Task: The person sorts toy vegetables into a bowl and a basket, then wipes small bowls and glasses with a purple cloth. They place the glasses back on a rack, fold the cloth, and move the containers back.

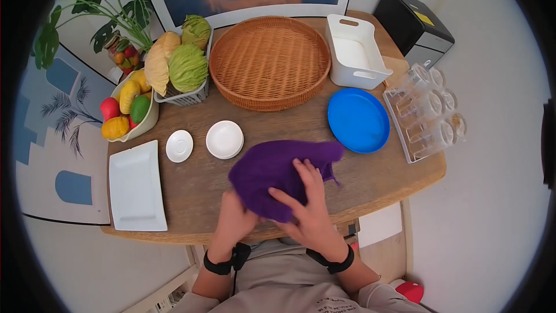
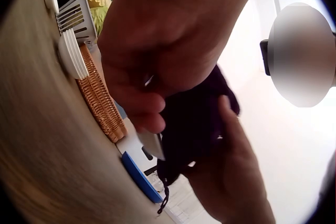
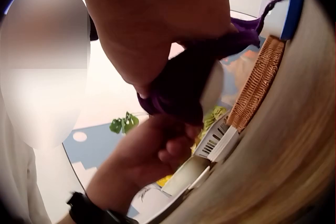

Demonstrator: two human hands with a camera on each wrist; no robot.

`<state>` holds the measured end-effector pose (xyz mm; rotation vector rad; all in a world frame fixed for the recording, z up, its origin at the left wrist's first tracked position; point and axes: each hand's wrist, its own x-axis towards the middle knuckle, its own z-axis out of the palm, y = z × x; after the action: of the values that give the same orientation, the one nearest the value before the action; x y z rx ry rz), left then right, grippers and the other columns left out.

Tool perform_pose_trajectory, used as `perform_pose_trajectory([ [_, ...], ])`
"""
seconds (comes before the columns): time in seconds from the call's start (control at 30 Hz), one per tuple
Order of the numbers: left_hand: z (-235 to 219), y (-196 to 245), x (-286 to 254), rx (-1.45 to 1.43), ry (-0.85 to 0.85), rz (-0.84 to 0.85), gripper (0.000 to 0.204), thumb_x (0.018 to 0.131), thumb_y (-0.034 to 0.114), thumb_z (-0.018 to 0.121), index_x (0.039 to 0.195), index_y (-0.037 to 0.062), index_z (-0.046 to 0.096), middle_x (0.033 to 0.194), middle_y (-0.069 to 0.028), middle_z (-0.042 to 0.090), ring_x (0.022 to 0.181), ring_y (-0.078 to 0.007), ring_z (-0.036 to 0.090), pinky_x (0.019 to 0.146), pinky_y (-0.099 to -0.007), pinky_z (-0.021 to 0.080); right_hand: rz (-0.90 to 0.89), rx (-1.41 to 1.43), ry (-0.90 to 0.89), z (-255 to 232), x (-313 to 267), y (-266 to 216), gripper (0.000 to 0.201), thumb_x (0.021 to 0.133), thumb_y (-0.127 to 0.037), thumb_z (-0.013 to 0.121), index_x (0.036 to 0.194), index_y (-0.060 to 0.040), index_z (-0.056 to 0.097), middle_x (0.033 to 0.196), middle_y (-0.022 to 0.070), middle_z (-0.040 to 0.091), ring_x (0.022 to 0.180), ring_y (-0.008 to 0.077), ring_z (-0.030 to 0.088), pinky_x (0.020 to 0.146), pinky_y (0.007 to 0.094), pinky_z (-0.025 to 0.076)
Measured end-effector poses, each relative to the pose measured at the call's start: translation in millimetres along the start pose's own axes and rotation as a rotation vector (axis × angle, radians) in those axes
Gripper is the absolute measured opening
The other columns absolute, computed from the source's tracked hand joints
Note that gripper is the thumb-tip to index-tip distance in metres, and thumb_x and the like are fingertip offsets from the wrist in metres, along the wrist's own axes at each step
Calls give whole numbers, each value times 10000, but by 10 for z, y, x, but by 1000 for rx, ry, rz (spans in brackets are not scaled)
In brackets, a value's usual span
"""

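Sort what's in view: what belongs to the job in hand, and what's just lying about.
In the job:
purple cloth, in the right hand
white piece, mostly hidden, probably a dish, in the left hand

Apparently just lying about:
wicker tray
blue plate
white bin
glasses
rectangular plate
saucer
stacked white dishes
leafy vegetables
fruit

**Front corners passable, back edge crowded**

Desk back edge: wicker tray and white bin side by side, raised walls. Right edge: glass mugs stand tall; only a narrow gap to the blue plate. Front middle: purple cloth, left hand, right hand in the way. Bare wood either side of them, plus a lane between cloth and wicker tray.
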<state>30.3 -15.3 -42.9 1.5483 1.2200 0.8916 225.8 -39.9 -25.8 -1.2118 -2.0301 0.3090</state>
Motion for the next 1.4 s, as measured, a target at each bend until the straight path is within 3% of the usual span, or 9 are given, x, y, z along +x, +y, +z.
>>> perform_pose_trajectory([
  [0.03,47,134,-62,-243,75,-172,191,864,21,623,1038,-43,670,763,-127,711,614,-197,694,529,-305,526,43,80,-11,60,4,-12,632,764,-276,834,1335,-121,612,1538,285,328,1367,499,417,1137,551,350],
  [0.23,-240,2,-293,216,28,128,170,777,32,683,945,2,689,793,-194,682,642,-386,666,602,-390,545,51,516,-114,119,40,23,649,752,-354,875,1308,-123,631,1536,265,323,1312,458,490,1052,497,449],
  [0.43,-321,75,-340,282,-31,312,243,771,57,697,1006,6,659,814,-214,662,718,-433,647,632,-480,526,43,626,98,338,-8,-18,481,681,-77,933,1020,-55,592,1277,230,588,1154,357,633,907,404,539],
  [0.53,-402,226,-297,211,-32,144,266,785,43,681,1044,3,635,791,-209,654,705,-434,641,617,-484,514,227,800,338,633,-113,-85,463,711,-15,889,1078,-38,608,1242,239,601,1079,329,669,860,390,557],
  [0.63,-444,111,-345,237,-1,175,202,821,18,644,1022,3,629,762,-208,647,684,-436,632,592,-465,511,177,496,161,400,14,-150,452,812,43,774,1236,-15,630,1141,190,692,966,256,716,817,343,569],
  [0.77,-535,2,-311,200,104,43,74,916,52,613,951,-12,601,695,-190,640,572,-356,639,514,-421,481,145,268,151,356,-57,29,407,877,33,713,1275,0,638,1049,150,740,939,216,724,814,314,564],
  [0.93,-765,-92,-24,111,324,-240,200,1010,123,566,876,-24,570,622,-104,650,441,-150,600,401,-313,420,556,578,465,324,-222,380,286,936,-25,687,1213,36,652,1024,114,737,892,163,699,809,281,552],
  [1.07,-951,-167,317,-106,300,-332,224,1025,117,532,854,-24,559,626,-88,643,429,-114,581,370,-245,404,744,1123,585,318,-278,490,256,962,-54,677,1190,60,644,1049,85,712,913,116,660,839,252,529],
  [1.4,-963,-263,771,34,224,-428,272,1016,168,565,814,-14,576,584,-86,623,374,-116,521,346,-252,361,692,937,319,363,-457,513,245,949,-37,681,1177,42,640,1049,64,697,944,94,637,851,235,502],
])
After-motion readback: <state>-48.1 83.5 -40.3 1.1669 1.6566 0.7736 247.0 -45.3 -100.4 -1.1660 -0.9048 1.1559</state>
